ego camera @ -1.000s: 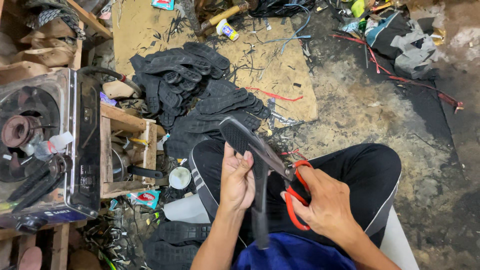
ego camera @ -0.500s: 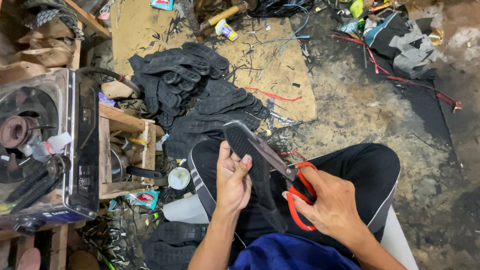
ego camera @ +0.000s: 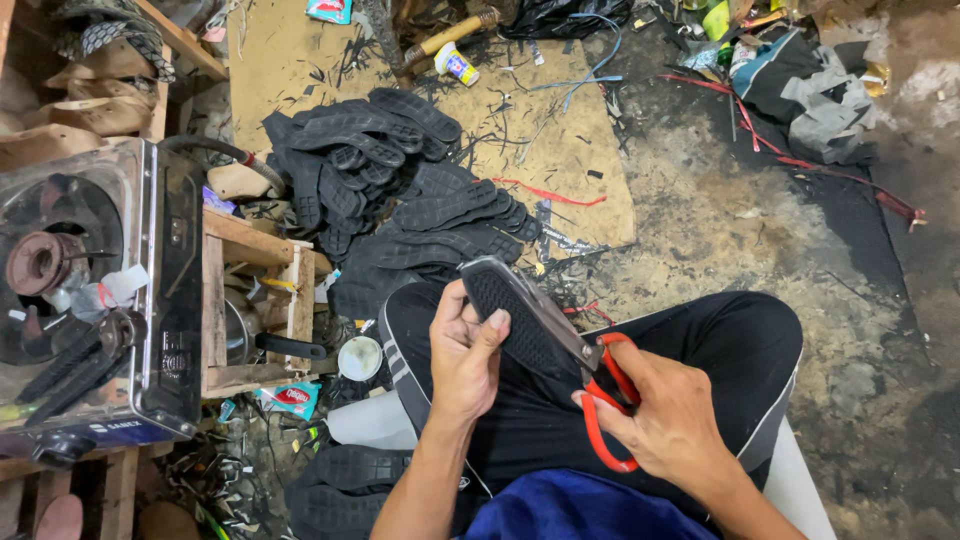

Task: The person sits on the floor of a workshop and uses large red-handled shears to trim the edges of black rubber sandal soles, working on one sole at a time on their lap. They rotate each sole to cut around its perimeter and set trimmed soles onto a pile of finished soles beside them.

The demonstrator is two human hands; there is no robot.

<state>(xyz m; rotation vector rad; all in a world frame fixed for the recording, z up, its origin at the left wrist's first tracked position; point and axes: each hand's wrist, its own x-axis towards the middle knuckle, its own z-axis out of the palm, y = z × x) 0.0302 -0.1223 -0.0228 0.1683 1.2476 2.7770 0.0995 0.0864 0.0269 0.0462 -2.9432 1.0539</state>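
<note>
Trimming looks underway: left hand (ego camera: pixel 462 352) fingers clamped on the black rubber sole (ego camera: pixel 512 312) over the lap, right hand (ego camera: pixel 672 418) fingers closed through the red-handled scissors (ego camera: pixel 600 385), blades along its edge. Next cut needs the sole turned steadily.

Bare forearms, blue shirt (ego camera: pixel 580 510), black white-striped trousers (ego camera: pixel 740 350).
</note>
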